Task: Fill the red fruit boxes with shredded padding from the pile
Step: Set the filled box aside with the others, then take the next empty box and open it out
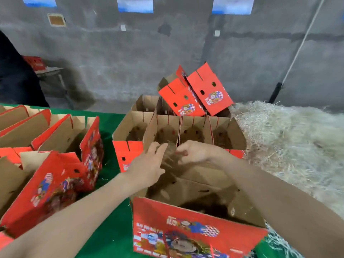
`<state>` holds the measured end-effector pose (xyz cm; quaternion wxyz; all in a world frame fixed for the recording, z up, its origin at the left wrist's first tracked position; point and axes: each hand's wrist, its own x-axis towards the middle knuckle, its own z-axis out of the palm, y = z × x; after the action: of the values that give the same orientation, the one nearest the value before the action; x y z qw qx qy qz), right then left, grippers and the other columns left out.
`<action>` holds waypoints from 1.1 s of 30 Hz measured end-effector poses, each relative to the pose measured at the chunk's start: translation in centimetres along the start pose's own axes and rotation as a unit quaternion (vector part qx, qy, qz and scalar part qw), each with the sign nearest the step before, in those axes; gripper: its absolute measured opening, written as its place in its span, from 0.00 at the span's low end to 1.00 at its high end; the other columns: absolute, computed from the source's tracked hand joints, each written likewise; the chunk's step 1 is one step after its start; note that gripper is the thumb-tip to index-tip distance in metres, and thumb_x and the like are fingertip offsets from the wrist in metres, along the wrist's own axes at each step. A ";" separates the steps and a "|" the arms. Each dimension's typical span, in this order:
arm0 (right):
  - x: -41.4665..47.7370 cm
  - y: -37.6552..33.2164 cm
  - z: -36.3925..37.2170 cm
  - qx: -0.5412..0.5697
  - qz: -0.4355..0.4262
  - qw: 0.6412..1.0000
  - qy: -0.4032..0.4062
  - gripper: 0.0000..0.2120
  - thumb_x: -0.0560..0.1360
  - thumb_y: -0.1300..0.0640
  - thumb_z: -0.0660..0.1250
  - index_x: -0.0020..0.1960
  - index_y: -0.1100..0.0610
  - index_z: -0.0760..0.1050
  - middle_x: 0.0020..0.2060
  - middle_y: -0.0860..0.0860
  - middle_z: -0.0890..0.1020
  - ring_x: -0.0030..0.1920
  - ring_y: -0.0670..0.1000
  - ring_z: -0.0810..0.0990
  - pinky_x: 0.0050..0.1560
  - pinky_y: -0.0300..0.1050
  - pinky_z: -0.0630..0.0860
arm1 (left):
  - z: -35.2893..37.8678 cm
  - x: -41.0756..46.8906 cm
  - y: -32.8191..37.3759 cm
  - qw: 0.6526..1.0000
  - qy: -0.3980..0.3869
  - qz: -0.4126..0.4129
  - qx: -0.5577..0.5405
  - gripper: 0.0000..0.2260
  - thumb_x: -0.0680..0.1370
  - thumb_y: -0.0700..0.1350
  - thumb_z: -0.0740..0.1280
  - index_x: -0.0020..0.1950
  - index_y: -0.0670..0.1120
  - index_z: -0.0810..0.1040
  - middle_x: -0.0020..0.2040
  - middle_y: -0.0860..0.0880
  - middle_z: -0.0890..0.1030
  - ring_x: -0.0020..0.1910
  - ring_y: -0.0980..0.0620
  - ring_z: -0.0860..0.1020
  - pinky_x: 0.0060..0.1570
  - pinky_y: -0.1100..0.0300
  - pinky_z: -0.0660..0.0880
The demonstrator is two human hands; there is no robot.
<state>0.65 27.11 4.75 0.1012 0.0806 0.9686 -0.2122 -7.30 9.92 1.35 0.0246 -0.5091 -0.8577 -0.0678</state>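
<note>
Padding clump [170, 154] hangs over the open red box [186, 216] at the table's [111, 239] near edge, left hand [149, 164] flat against it, right hand [193, 151] curled round it. Looks like the drop-in step; next up, release and reach right to the pile [288, 142].

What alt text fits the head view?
The left hand and right hand meet at a clump of shredded padding above the nearest open red box. More red boxes stand behind and left on the green table; the padding pile lies right.
</note>
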 end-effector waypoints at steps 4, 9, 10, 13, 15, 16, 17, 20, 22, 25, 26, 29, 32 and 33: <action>-2.8 5.2 3.2 -0.085 0.083 0.991 -0.057 0.31 0.72 0.50 0.70 0.71 0.57 0.65 0.67 0.54 0.70 0.65 0.53 0.70 0.61 0.43 0.66 | 4.2 -0.3 0.6 0.990 -0.125 -0.044 0.048 0.33 0.77 0.54 0.63 0.76 0.47 0.51 0.73 0.44 0.59 0.70 0.42 0.61 0.67 0.47 0.63; -7.3 10.1 6.4 -0.118 0.146 0.978 -0.096 0.19 0.76 0.52 0.64 0.64 0.60 0.73 0.63 0.55 0.75 0.62 0.54 0.73 0.61 0.44 0.66 | 7.0 0.2 2.2 0.989 -0.127 0.060 0.037 0.31 0.76 0.54 0.64 0.75 0.51 0.55 0.72 0.47 0.65 0.72 0.47 0.62 0.70 0.46 0.54; -7.8 10.5 6.8 -0.095 0.144 0.982 -0.080 0.16 0.78 0.50 0.61 0.58 0.60 0.77 0.57 0.55 0.78 0.57 0.54 0.75 0.59 0.44 0.67 | 7.4 0.3 2.9 0.987 -0.129 0.083 0.048 0.28 0.76 0.54 0.64 0.73 0.51 0.60 0.68 0.47 0.71 0.67 0.46 0.68 0.66 0.48 0.60; -9.4 10.6 7.2 0.046 0.145 0.987 -0.050 0.26 0.80 0.43 0.52 0.41 0.60 0.79 0.40 0.55 0.79 0.42 0.52 0.77 0.50 0.44 0.71 | 8.8 0.6 4.7 0.988 -0.097 0.115 0.032 0.12 0.78 0.53 0.61 0.59 0.50 0.73 0.48 0.47 0.79 0.51 0.43 0.77 0.41 0.54 0.69; -10.2 10.7 7.5 0.088 0.143 0.984 -0.066 0.19 0.78 0.42 0.57 0.39 0.54 0.75 0.36 0.50 0.75 0.37 0.47 0.73 0.42 0.39 0.69 | 9.4 0.9 5.0 0.993 -0.064 0.100 0.023 0.09 0.80 0.50 0.58 0.45 0.47 0.72 0.36 0.49 0.74 0.42 0.43 0.78 0.32 0.57 0.64; -10.6 10.9 7.7 0.057 0.131 0.987 -0.070 0.12 0.77 0.46 0.62 0.40 0.53 0.74 0.35 0.47 0.73 0.36 0.45 0.71 0.40 0.39 0.66 | 9.6 1.1 5.0 0.994 -0.050 0.093 0.025 0.10 0.81 0.49 0.58 0.41 0.47 0.69 0.34 0.49 0.72 0.39 0.43 0.77 0.30 0.57 0.61; -10.8 11.2 7.8 0.014 0.121 0.991 -0.060 0.07 0.77 0.51 0.63 0.42 0.52 0.74 0.36 0.45 0.71 0.37 0.44 0.70 0.42 0.39 0.65 | 9.8 1.3 5.0 0.995 -0.040 0.088 0.019 0.11 0.81 0.49 0.58 0.39 0.47 0.66 0.32 0.50 0.70 0.38 0.43 0.76 0.30 0.56 0.60; -11.2 12.2 7.8 -0.051 0.115 0.991 0.037 0.07 0.76 0.62 0.60 0.42 0.56 0.76 0.38 0.48 0.72 0.42 0.49 0.72 0.47 0.43 0.68 | 10.2 1.6 5.5 0.997 -0.028 0.065 -0.023 0.12 0.81 0.50 0.57 0.39 0.48 0.65 0.31 0.51 0.69 0.36 0.43 0.73 0.30 0.56 0.60; -11.4 12.9 7.8 -0.053 0.130 0.987 0.075 0.08 0.76 0.62 0.59 0.40 0.56 0.75 0.38 0.50 0.75 0.44 0.53 0.74 0.50 0.47 0.72 | 10.0 2.0 6.5 0.998 -0.032 0.042 -0.042 0.08 0.81 0.49 0.58 0.44 0.47 0.70 0.36 0.48 0.75 0.40 0.42 0.76 0.33 0.55 0.65; -11.7 14.1 8.6 -0.072 0.169 0.980 0.071 0.09 0.78 0.58 0.57 0.54 0.58 0.73 0.47 0.55 0.78 0.49 0.57 0.76 0.52 0.50 0.74 | 10.1 2.3 8.8 0.998 -0.008 0.043 -0.043 0.12 0.78 0.46 0.63 0.61 0.47 0.72 0.54 0.45 0.79 0.55 0.42 0.75 0.52 0.50 0.71; -11.9 14.5 8.9 -0.072 0.181 0.978 0.078 0.09 0.79 0.58 0.56 0.56 0.58 0.72 0.48 0.57 0.78 0.49 0.57 0.77 0.50 0.50 0.74 | 10.4 2.4 9.6 0.997 -0.003 0.060 -0.051 0.16 0.77 0.46 0.64 0.64 0.48 0.71 0.58 0.46 0.78 0.58 0.43 0.74 0.57 0.49 0.69; -12.4 15.1 10.1 -0.080 0.192 0.970 0.123 0.07 0.79 0.59 0.55 0.54 0.56 0.70 0.43 0.56 0.78 0.45 0.58 0.79 0.43 0.49 0.75 | 11.4 2.5 11.8 0.995 0.015 0.083 -0.055 0.12 0.79 0.44 0.60 0.63 0.48 0.70 0.59 0.48 0.77 0.59 0.45 0.73 0.55 0.51 0.69; -12.6 15.2 11.4 -0.107 0.181 0.966 0.152 0.07 0.79 0.60 0.55 0.56 0.57 0.67 0.46 0.56 0.76 0.47 0.59 0.77 0.40 0.48 0.70 | 12.1 3.1 12.6 0.999 0.002 0.031 -0.038 0.15 0.79 0.37 0.57 0.64 0.49 0.71 0.61 0.49 0.75 0.62 0.46 0.71 0.60 0.50 0.66; -12.7 15.1 11.7 -0.098 0.181 0.966 0.158 0.08 0.78 0.61 0.55 0.57 0.57 0.67 0.48 0.56 0.75 0.49 0.59 0.77 0.41 0.48 0.70 | 12.3 3.2 12.8 0.999 -0.001 0.012 -0.036 0.17 0.79 0.37 0.57 0.65 0.49 0.70 0.63 0.49 0.74 0.65 0.46 0.69 0.64 0.49 0.62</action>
<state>17.81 34.25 -8.70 -0.0094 0.2765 0.9577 -0.0788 2.75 20.47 -9.31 0.0064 -0.5197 -0.8487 -0.0980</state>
